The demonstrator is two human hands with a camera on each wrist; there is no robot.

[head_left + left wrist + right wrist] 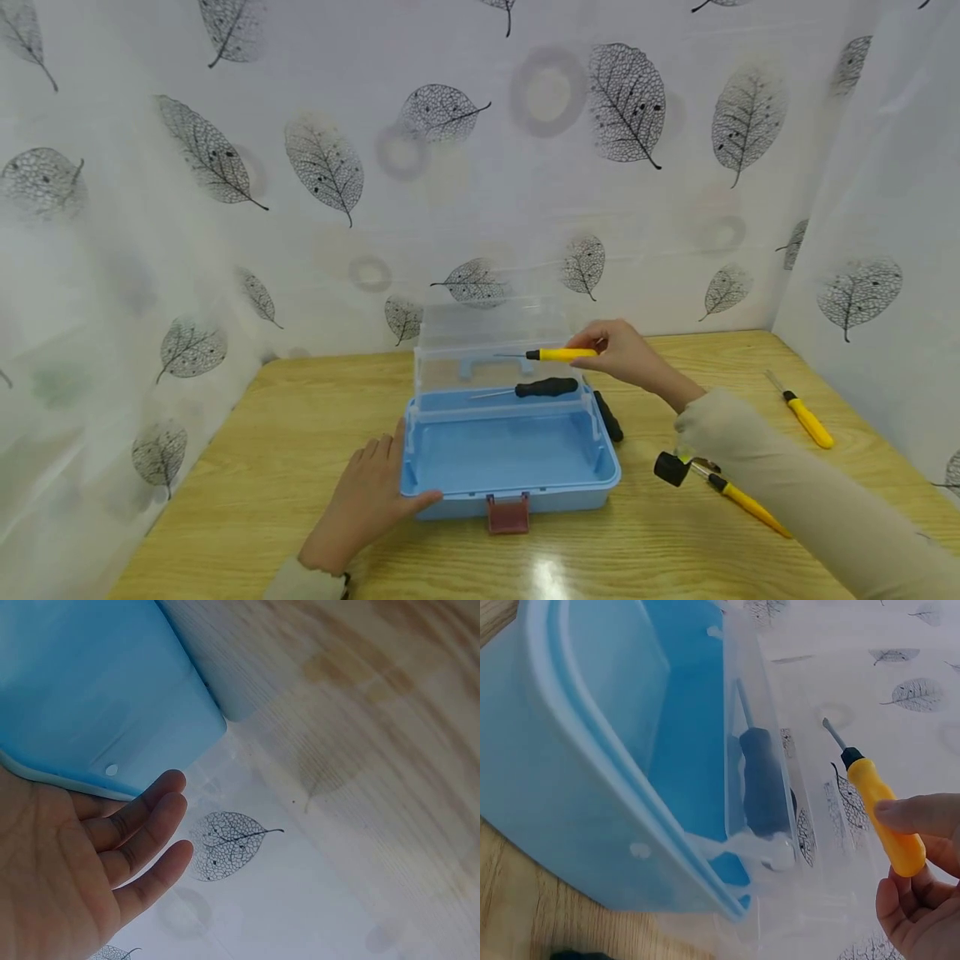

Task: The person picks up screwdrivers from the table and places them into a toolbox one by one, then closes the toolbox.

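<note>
Step in hand, as we judge: stowing yellow screwdriver, which we pinch in right hand above clear tray of open blue toolbox. Left hand, fingers loosely extended, touches box's left side. Next move seems to call for lowering beside black screwdriver; tray wall could obstruct. Farther right on table: two yellow-handled tools.

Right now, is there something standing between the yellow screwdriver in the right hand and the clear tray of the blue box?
Nothing visible stands between the yellow screwdriver in the right hand and the clear tray. Inside the tray, though, lies a black screwdriver, which may limit the room.
</note>
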